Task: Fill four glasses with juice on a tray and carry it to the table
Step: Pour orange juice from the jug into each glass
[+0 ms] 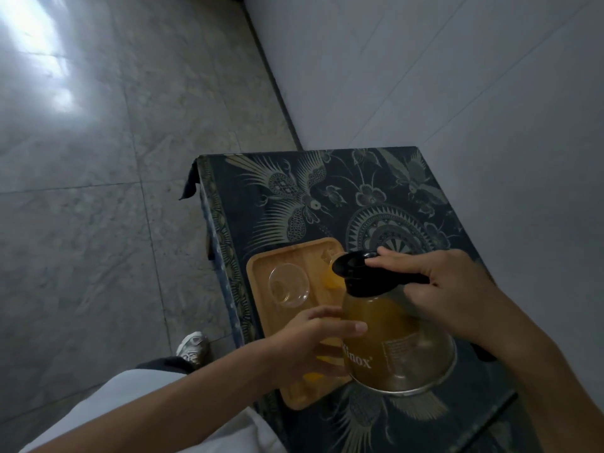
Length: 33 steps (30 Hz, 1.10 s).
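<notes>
A glass jug (397, 348) of orange juice with a black lid and handle is tilted over a wooden tray (261, 266). My right hand (447, 292) grips the black handle, its thumb on the lid. The spout points at a glass (331, 276) at the tray's far right, which holds some juice and is mostly hidden by the lid. An empty clear glass (289, 286) stands on the tray's far left. My left hand (310, 341) steadies the jug's side, its fingers also around a glass of juice (322, 366) near the tray's front.
The tray lies at the left front of a small table covered by a dark patterned cloth (343, 197). A white wall runs along the right. Grey tiled floor spreads to the left, with my shoe (192, 346) beside the table.
</notes>
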Tool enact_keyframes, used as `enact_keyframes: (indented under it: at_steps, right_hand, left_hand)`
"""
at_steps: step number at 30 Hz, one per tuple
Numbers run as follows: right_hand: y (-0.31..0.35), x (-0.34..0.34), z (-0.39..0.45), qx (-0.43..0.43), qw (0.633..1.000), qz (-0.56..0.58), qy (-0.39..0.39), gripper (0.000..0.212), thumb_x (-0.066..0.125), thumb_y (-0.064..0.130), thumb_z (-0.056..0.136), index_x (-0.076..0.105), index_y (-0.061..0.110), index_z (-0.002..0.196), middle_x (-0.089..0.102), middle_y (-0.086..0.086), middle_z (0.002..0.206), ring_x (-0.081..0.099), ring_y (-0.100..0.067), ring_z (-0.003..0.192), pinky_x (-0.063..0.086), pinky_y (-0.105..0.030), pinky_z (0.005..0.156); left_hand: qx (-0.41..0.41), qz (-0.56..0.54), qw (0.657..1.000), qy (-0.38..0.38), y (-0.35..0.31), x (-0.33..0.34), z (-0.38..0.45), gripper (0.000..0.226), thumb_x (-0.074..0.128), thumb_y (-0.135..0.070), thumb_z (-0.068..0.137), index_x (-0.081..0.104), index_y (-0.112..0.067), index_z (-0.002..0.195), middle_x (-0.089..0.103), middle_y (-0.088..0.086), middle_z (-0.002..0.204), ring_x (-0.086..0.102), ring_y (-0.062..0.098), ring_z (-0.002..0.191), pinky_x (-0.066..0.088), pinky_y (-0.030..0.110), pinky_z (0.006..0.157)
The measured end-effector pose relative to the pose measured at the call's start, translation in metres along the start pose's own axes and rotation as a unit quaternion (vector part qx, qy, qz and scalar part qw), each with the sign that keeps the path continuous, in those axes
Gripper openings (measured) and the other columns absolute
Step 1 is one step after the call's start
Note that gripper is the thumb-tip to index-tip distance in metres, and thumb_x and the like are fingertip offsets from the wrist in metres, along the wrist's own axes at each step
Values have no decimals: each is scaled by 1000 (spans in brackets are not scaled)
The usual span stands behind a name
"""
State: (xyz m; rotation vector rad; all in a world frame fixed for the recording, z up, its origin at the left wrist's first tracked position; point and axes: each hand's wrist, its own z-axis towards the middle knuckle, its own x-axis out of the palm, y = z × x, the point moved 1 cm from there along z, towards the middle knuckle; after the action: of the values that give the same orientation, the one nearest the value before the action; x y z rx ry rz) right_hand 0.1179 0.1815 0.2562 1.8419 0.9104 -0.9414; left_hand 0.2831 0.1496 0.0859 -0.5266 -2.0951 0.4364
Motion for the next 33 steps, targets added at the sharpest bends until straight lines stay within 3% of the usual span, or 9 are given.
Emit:
enact_keyframes:
  at_steps: [2, 5, 10, 12, 19, 29, 33]
  right_hand:
    - [1, 3, 4, -4, 1000, -2, 13, 66, 60, 0, 86, 66, 56, 121, 60, 23, 140, 56, -2, 129, 49, -29, 107]
    - [1, 7, 11, -8, 999, -8, 34, 67, 59, 1, 85, 66, 56, 123, 59, 21, 142, 53, -3, 133, 44, -31, 113]
    - [5, 16, 23, -8, 997, -23, 75, 66, 57, -1, 85, 67, 51, 125, 58, 22, 142, 53, -1, 131, 40, -8, 96]
    - [7, 18, 27, -7, 996, -25, 90, 67, 56, -1, 85, 67, 50, 126, 58, 21, 142, 51, 2, 132, 36, -3, 95]
    - [11, 22, 41, -5, 991, -44, 123, 68, 57, 0, 83, 66, 54, 124, 60, 19, 141, 52, -2, 134, 39, -25, 114]
    - [19, 27, 60, -6, 982, -72, 174, 68, 58, -1, 83, 67, 52, 125, 61, 17, 141, 49, -1, 137, 32, -25, 119]
    - [22, 30, 66, -5, 981, -73, 182, 66, 59, 1, 84, 68, 54, 121, 62, 15, 140, 50, -1, 136, 33, -29, 120]
  left_hand:
    - [1, -1, 1000, 1, 3, -3, -1, 60, 87, -31, 82, 62, -23, 136, 74, 4, 131, 73, 29, 119, 60, 48, 101]
    - [-7, -5, 1000, -6, 8, -9, 0, 62, 88, -34, 81, 62, -25, 137, 72, 4, 134, 70, 31, 123, 55, 55, 108]
    - [-16, -25, 1000, -5, 17, -16, 2, 58, 87, -35, 83, 64, -24, 135, 75, 3, 131, 71, 31, 121, 54, 56, 108]
    - [-21, -42, 999, -1, 21, -17, 2, 58, 86, -33, 84, 63, -23, 136, 74, 5, 132, 72, 31, 121, 56, 55, 107]
    - [-26, -68, 997, 10, 27, -19, 3, 63, 86, -37, 83, 62, -21, 139, 70, 8, 138, 70, 33, 123, 52, 50, 109]
    - [-35, -102, 994, 28, 26, -23, -3, 50, 77, -34, 92, 62, -18, 137, 64, 9, 142, 65, 35, 130, 51, 49, 113]
    - [-33, -123, 991, 38, 28, -24, -4, 55, 76, -36, 90, 62, -16, 140, 65, 8, 140, 69, 31, 120, 53, 44, 109]
